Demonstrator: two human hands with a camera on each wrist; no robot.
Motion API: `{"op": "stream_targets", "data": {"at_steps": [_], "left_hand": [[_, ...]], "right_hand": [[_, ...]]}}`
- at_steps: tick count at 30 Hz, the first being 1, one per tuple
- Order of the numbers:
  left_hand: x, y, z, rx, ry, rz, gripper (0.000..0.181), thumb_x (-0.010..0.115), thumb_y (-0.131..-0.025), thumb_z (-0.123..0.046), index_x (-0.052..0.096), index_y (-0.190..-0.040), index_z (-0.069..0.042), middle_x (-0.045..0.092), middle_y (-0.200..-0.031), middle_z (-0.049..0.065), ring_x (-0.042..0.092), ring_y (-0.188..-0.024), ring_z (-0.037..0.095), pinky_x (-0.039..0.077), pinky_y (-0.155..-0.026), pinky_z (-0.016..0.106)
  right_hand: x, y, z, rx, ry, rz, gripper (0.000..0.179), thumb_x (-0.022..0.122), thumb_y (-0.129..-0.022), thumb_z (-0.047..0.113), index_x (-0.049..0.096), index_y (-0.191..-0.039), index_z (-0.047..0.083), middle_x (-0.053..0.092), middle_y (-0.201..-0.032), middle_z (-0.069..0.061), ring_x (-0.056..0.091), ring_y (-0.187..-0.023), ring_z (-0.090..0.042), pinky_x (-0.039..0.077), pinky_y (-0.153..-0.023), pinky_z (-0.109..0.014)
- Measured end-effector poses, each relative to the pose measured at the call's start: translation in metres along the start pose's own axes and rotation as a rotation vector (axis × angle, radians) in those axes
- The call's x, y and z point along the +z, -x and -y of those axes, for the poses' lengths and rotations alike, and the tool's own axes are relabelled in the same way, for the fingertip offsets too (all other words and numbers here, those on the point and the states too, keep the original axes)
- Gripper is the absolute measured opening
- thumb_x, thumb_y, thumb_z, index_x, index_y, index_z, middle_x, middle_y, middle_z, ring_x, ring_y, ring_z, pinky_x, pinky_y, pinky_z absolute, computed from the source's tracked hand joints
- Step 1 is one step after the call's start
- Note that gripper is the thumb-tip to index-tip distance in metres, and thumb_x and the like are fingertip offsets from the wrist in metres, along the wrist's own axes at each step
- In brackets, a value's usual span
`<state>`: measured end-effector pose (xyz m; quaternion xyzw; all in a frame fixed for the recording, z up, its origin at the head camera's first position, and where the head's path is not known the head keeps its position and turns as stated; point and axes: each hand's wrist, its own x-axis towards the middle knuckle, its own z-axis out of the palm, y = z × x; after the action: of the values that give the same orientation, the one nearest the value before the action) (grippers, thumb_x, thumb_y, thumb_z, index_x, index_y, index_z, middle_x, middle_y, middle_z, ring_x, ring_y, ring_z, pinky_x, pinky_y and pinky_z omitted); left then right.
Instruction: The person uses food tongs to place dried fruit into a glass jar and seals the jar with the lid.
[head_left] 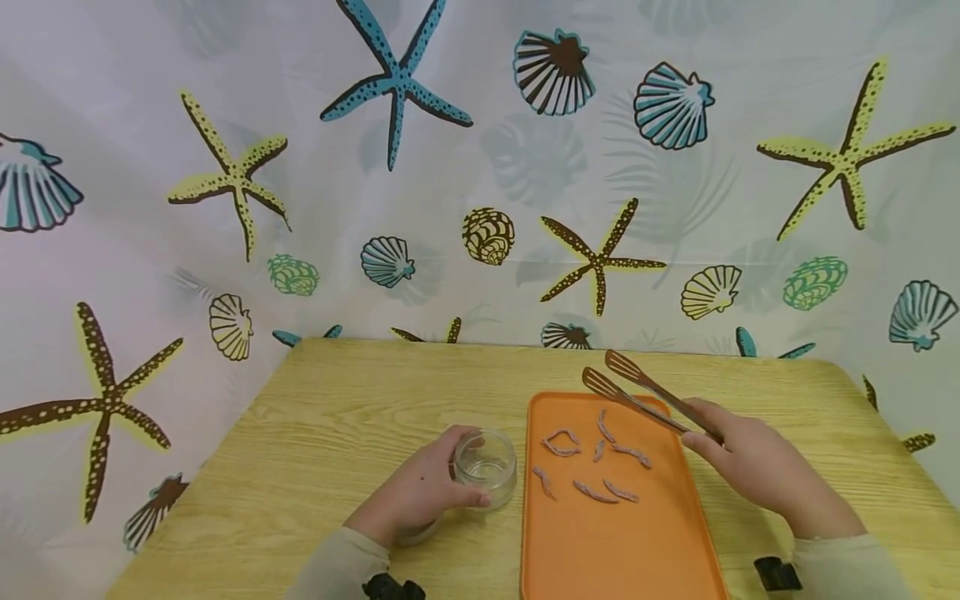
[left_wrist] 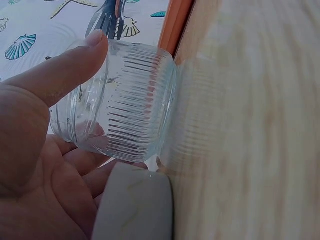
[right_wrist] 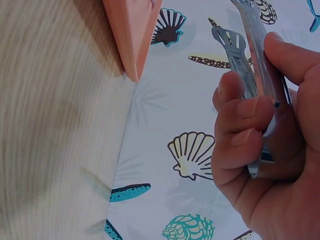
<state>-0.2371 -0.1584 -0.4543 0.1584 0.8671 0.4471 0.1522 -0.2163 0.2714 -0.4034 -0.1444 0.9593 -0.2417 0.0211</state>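
My left hand (head_left: 420, 487) grips a small clear glass jar (head_left: 489, 467) standing on the table just left of the orange tray (head_left: 622, 550). In the left wrist view the ribbed side of the jar (left_wrist: 137, 100) faces the camera, with the thumb near its rim. My right hand (head_left: 765, 467) holds a pair of metal tongs (head_left: 652, 400) by the handle end. Their slotted tips are spread apart over the tray's far edge, with nothing between them. Several small greyish-purple twisted strips (head_left: 595, 493) lie scattered on the far half of the tray.
A low whitish object (left_wrist: 135, 200) sits beside the jar, mostly hidden under my left wrist in the head view. The wood-grain table (head_left: 360, 400) extends around the tray. Behind it hangs a white curtain (head_left: 450, 192) printed with starfish and shells.
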Motion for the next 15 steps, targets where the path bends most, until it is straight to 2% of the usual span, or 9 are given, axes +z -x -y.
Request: {"op": "stream_targets", "data": {"at_steps": [5,9,12,15], "left_hand": [[-0.002,-0.002,0.002,-0.002,-0.007,-0.002,0.094,0.088,-0.076,-0.049,0.041,-0.152,-0.02,0.051,-0.149,0.0,0.047,-0.135,0.025,0.036,-0.11,0.052],[-0.002,-0.002,0.003,0.001,-0.008,-0.002,0.094,0.088,-0.076,-0.048,0.041,-0.151,-0.019,0.051,-0.148,0.0,0.048,-0.134,0.024,0.037,-0.11,0.052],[-0.001,-0.002,0.002,0.003,-0.007,0.0,0.094,0.088,-0.076,-0.048,0.041,-0.151,-0.019,0.052,-0.148,0.001,0.048,-0.134,0.025,0.036,-0.11,0.052],[-0.001,-0.002,0.001,0.005,-0.013,-0.002,0.094,0.089,-0.075,-0.048,0.042,-0.151,-0.017,0.052,-0.147,0.002,0.049,-0.133,0.026,0.037,-0.11,0.053]], "right_hand": [[0.003,-0.001,0.006,-0.047,0.031,0.016,0.068,0.05,-0.103,0.053,0.046,-0.152,0.006,0.066,-0.129,-0.017,0.068,-0.106,-0.03,0.054,-0.083,-0.052],[0.008,-0.002,0.011,-0.068,0.032,0.057,0.062,0.054,-0.103,0.049,0.048,-0.152,0.012,0.063,-0.134,-0.015,0.066,-0.092,-0.016,0.052,-0.074,-0.041],[0.013,-0.004,0.013,-0.069,0.023,0.088,0.059,0.058,-0.103,0.044,0.046,-0.154,0.018,0.063,-0.134,-0.013,0.059,-0.078,-0.012,0.045,-0.07,-0.038],[0.018,-0.004,0.012,-0.087,0.032,0.089,0.058,0.059,-0.103,0.041,0.044,-0.156,0.023,0.062,-0.136,-0.011,0.065,-0.089,-0.019,0.05,-0.076,-0.043]]}}
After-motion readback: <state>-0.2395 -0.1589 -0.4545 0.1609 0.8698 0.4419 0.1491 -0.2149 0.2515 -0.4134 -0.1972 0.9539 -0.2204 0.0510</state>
